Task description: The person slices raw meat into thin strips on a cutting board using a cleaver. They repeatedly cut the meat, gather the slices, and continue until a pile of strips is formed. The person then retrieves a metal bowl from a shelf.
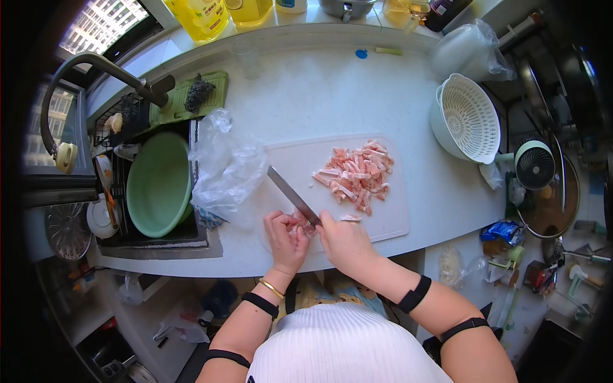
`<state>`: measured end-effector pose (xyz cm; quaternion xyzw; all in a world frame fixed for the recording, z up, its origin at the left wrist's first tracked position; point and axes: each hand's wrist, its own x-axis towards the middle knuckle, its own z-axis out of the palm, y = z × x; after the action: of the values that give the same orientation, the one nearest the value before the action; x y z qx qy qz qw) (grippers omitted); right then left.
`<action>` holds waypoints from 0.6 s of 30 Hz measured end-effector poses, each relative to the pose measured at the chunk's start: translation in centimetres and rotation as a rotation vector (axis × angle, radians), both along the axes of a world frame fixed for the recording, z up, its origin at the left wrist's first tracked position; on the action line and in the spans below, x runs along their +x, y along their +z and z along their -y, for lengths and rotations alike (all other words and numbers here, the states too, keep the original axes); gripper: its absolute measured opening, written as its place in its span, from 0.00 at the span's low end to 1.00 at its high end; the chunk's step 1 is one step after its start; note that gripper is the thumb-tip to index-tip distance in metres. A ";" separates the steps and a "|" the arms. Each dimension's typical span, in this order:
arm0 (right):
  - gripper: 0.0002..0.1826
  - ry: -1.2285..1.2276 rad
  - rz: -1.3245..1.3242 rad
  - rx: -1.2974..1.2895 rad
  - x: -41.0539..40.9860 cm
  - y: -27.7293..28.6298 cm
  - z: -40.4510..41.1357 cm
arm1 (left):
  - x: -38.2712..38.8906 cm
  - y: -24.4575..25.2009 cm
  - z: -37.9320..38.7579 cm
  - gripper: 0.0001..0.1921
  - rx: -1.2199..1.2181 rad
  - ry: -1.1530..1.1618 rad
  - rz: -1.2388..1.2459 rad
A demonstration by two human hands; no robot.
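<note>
My right hand (346, 239) grips the handle of a kitchen knife (293, 195), whose blade points up and to the left over a white cutting board (292, 153). Under and beside the blade lies a piece of raw meat (301, 223). My left hand (287, 242) holds that meat down with curled fingers, which partly cover it. On the board's right half sits a pile of raw meat strips (361, 172), pink with pale fat. One loose slice (351, 218) lies just below the pile, close to my right hand.
A crumpled clear plastic bag (225, 177) touches the board's left side. Left of it, a green basin (158, 186) stands in the sink below a faucet (107, 62). A white colander (469, 119) in a bowl stands at right. Bottles (203, 19) line the back ledge.
</note>
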<state>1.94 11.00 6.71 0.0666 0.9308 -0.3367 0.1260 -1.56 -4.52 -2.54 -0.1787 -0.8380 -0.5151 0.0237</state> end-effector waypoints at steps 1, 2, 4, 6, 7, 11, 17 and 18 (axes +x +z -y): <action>0.09 0.016 -0.088 0.018 -0.6 -0.5 0.1 | 0.0 0.1 -0.1 0.13 -0.014 -0.006 -0.015; 0.09 0.016 -0.091 0.019 0.0 -0.3 -0.1 | 0.0 0.2 -0.2 0.13 -0.027 -0.011 -0.030; 0.09 0.004 -0.011 -0.008 1.8 0.1 -0.8 | 0.1 -0.3 0.3 0.13 -0.054 0.001 -0.044; 0.09 0.012 0.008 -0.022 3.2 0.4 -1.3 | 0.2 -0.5 0.3 0.13 -0.086 0.004 -0.049; 0.09 0.010 0.026 -0.040 3.7 0.5 -1.3 | 0.1 -0.1 0.1 0.13 -0.053 0.005 -0.040; 0.09 -0.003 -0.018 -0.009 0.7 -1.3 -0.1 | 0.0 0.0 -0.4 0.12 0.013 0.043 -0.026; 0.09 0.054 0.072 0.069 4.1 -0.6 -0.8 | 0.2 -0.7 0.3 0.12 -0.106 0.028 -0.091; 0.09 0.040 0.046 0.088 3.7 -0.8 -0.3 | 0.2 -0.6 0.1 0.12 -0.108 0.024 -0.089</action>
<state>5.64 11.30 5.91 0.0613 0.9426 -0.2913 0.1510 -1.39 -4.64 -3.18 -0.1925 -0.8646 -0.4605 0.0575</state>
